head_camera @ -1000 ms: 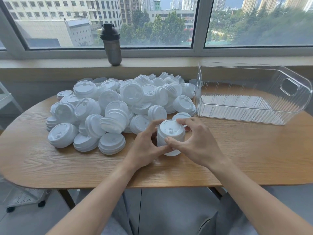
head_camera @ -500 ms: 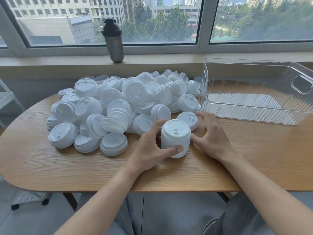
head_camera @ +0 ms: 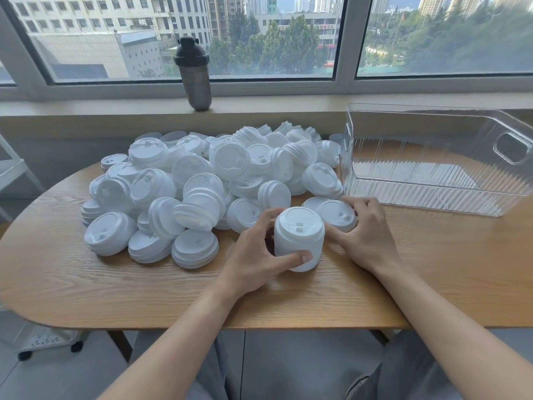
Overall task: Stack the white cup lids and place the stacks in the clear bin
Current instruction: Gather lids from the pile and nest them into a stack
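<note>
Right hand (head_camera: 366,232) now gripping lids (head_camera: 337,215), left hand (head_camera: 253,255) holding stack (head_camera: 298,238)

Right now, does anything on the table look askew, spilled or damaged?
Nothing looks damaged. The loose white lids lie in a jumbled heap, many tilted on edge, as expected for unsorted stock. The stack stands upright in the left hand; the right hand grips a smaller stack. The clear bin sits upright, with nothing visible inside.
</note>
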Motion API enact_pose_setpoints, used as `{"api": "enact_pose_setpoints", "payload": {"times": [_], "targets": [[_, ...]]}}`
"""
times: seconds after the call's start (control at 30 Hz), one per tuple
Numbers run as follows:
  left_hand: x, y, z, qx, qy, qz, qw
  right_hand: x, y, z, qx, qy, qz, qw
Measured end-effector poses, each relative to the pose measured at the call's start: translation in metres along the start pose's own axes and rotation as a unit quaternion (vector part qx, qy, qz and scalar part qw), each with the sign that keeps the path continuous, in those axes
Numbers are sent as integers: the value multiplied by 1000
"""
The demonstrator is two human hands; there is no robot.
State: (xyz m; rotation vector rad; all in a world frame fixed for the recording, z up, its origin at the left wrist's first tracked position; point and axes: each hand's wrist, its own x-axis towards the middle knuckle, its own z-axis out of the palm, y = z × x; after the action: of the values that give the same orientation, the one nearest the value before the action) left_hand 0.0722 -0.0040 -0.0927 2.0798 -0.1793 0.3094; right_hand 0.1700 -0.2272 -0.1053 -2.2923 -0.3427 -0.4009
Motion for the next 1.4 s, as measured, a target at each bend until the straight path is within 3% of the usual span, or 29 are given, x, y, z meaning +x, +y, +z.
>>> {"api": "enact_pose_setpoints", "payload": {"times": [0.4, 0.57, 0.83, 1.03, 1.4], "targets": [[-2, 3, -1, 4, -1, -8, 1000, -35, 8, -29, -53, 25, 34, 998], [-3, 3, 0, 3, 1, -8, 1000, -40, 5, -31, -107, -7, 45, 993], [-2, 2, 0, 1, -2, -11, 1000, -44, 7, -47, -12, -128, 20, 992], [-2, 2, 0, 1, -3, -15, 1000, -47, 7, -43, -56, -89, -12, 994], [-2, 3, 0, 0, -3, -13, 1000, -49, 5, -44, -17, -76, -2, 997]]}}
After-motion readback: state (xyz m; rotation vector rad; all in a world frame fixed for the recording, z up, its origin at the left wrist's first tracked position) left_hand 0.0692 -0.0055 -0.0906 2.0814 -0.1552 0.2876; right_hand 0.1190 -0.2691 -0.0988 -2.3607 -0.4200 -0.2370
